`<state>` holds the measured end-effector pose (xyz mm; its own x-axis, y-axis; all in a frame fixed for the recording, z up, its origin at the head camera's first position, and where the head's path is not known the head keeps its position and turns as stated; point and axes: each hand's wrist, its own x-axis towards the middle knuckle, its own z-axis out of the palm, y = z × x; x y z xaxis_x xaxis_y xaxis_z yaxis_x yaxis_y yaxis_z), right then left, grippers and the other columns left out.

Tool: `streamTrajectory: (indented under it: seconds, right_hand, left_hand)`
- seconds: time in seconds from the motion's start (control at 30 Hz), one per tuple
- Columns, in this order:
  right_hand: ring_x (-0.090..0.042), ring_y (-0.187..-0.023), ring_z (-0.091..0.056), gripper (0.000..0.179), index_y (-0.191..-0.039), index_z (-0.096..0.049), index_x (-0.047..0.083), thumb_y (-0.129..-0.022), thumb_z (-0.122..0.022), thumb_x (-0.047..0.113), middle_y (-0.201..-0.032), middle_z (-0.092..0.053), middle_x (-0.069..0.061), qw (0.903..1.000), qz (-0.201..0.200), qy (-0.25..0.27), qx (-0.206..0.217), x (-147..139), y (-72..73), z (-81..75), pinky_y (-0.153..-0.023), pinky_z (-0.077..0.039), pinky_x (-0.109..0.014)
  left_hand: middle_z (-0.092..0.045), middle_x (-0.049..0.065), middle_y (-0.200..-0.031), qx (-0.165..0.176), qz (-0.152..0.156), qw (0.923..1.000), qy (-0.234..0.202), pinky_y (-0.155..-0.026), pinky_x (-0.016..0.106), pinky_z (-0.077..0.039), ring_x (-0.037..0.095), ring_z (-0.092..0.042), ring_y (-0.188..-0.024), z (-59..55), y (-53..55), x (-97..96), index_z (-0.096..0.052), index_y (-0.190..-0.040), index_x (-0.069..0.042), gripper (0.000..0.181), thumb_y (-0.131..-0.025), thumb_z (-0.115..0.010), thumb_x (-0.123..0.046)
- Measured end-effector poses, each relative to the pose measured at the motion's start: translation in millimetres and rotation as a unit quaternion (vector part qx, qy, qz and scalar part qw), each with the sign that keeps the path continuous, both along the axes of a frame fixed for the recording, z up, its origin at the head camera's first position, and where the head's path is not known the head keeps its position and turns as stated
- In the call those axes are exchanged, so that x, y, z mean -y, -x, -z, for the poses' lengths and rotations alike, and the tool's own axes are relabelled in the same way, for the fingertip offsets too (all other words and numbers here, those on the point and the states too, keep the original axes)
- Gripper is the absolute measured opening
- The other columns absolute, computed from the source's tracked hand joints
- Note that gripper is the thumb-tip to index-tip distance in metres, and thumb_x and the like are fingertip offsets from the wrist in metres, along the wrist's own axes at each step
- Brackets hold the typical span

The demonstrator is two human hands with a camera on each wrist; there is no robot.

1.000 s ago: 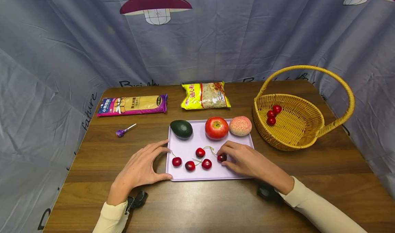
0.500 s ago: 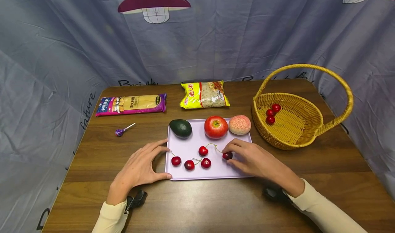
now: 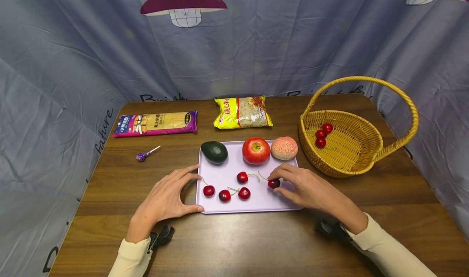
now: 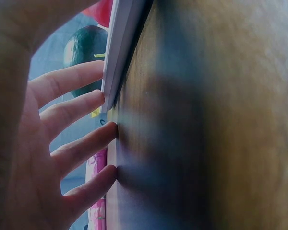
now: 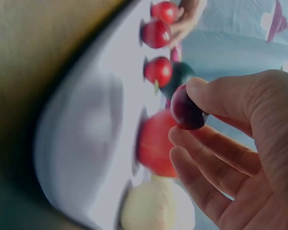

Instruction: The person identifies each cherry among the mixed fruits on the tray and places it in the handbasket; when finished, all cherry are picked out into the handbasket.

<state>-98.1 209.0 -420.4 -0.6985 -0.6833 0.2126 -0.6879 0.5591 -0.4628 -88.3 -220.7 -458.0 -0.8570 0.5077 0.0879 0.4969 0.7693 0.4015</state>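
My right hand point(image 3: 305, 187) pinches a dark red cherry point(image 5: 187, 109) between thumb and fingers, over the right part of the lilac tray point(image 3: 220, 208). Its thin stem points up and left. At the tray's left edge my left hand point(image 3: 166, 198) rests with fingers spread, thumb and fingertips touching the rim. Several other cherries lie on the tray: one point(image 3: 242, 177) near the middle, one point(image 3: 209, 191) at the left, and two point(image 3: 224, 195) along the front. An avocado point(image 3: 214, 152), a red apple point(image 3: 256, 150) and a speckled pink peach-like fruit point(image 3: 284, 148) line the tray's back edge.
A yellow wicker basket point(image 3: 340, 165) with a tall handle stands right of the tray, with cherries point(image 3: 321, 134) inside. Behind the tray lies a yellow pasta bag point(image 3: 243, 112). A spaghetti pack point(image 3: 155, 124) and a purple lollipop point(image 3: 147, 154) lie at the left.
My right hand has drawn the pinched cherry to the right, and its stem has come apart from the middle cherry's stem. The middle cherry has shifted slightly. My left hand stays in place.
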Motion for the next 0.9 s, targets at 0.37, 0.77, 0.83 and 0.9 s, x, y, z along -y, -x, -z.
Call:
streamTrajectory:
  seconds: [0.37, 0.77, 0.83, 0.9]
  right_hand:
    - [-0.014, -0.086, -0.066, 0.048, -0.116, -0.074, 0.012, -0.075, -0.096, 0.001, -0.109, -0.071, 0.000, 0.9921, 0.076, 0.022, -0.098, -35.1, 17.7, -23.0, -0.071, -0.063, -0.037]
    - [-0.021, -0.091, -0.071, 0.046, -0.115, -0.075, 0.010, -0.075, -0.096, 0.001, -0.105, -0.074, -0.003, 0.9753, 0.184, 0.012, -0.122, -83.3, 37.6, -28.1, -0.079, -0.058, -0.028]
    - [-0.024, -0.092, -0.072, 0.046, -0.115, -0.076, 0.009, -0.075, -0.096, 0.001, -0.105, -0.074, -0.005, 0.9723, 0.201, 0.007, -0.119, -91.2, 42.0, -26.6, -0.080, -0.057, -0.027]
    - [-0.026, -0.094, -0.073, 0.045, -0.116, -0.076, 0.008, -0.076, -0.096, 0.003, -0.106, -0.074, -0.007, 0.9705, 0.212, 0.006, -0.115, -98.3, 47.0, -22.9, -0.080, -0.058, -0.025]
  left_hand:
    - [-0.045, -0.003, -0.168, 0.003, -0.002, 1.0000, 0.004, -0.109, 0.065, -0.049, 0.030, -0.053, -0.146, 0.7, 0.1, 0.1, -0.067, -0.140, -0.026, 0.083, -0.076, -0.084, -0.077]
    - [-0.045, -0.003, -0.168, 0.002, 0.000, 1.0000, 0.003, -0.108, 0.064, -0.050, 0.030, -0.053, -0.146, 1.1, 0.0, 0.0, -0.067, -0.140, -0.026, 0.084, -0.075, -0.085, -0.076]
    - [-0.045, -0.003, -0.168, -0.001, 0.000, 1.0000, 0.002, -0.108, 0.064, -0.050, 0.030, -0.053, -0.145, 1.3, 0.1, 0.1, -0.067, -0.140, -0.026, 0.084, -0.075, -0.085, -0.076]
    - [-0.046, -0.003, -0.168, -0.004, 0.000, 1.0000, 0.002, -0.107, 0.065, -0.050, 0.031, -0.053, -0.145, 1.3, 0.2, 0.3, -0.067, -0.140, -0.026, 0.084, -0.075, -0.085, -0.076]
